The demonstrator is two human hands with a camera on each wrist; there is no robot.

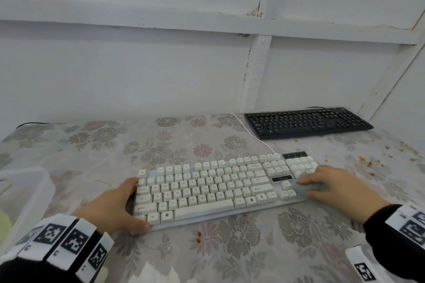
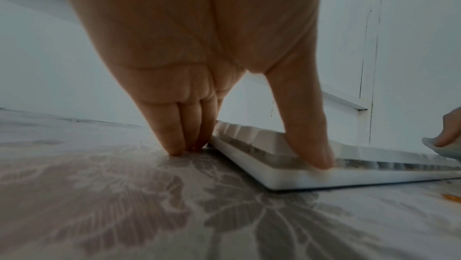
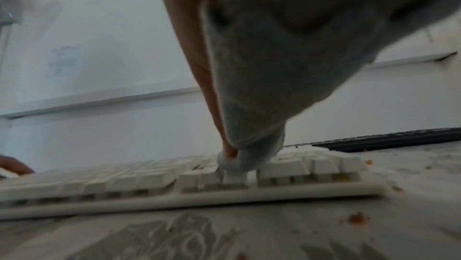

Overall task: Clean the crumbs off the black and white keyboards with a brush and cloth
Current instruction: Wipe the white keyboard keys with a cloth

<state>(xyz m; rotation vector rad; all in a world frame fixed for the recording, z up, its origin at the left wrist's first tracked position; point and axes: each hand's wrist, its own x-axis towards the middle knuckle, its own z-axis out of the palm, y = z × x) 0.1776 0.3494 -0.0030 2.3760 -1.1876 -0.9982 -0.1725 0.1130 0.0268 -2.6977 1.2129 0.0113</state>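
The white keyboard [image 1: 218, 188] lies across the middle of the flowered table. My left hand [image 1: 135, 205] braces its left end, with straight fingers [image 2: 174, 142] on the cloth-covered table beside the edge and the thumb [image 2: 316, 155] on the front rim. My right hand [image 1: 305, 188] holds a bunched grey cloth [image 1: 304, 177] and presses it on the keys at the right end. In the right wrist view the cloth [image 3: 286, 67] wraps under the hand down to the keys [image 3: 234, 177]. The black keyboard [image 1: 308, 122] sits apart at the back right. I see no brush.
Orange crumbs [image 1: 368, 163] are scattered on the table to the right of the white keyboard, and a few [image 1: 199, 234] lie in front of it. A translucent plastic box [image 1: 23, 190] stands at the left edge. A white cable [image 1: 250, 135] runs back toward the wall.
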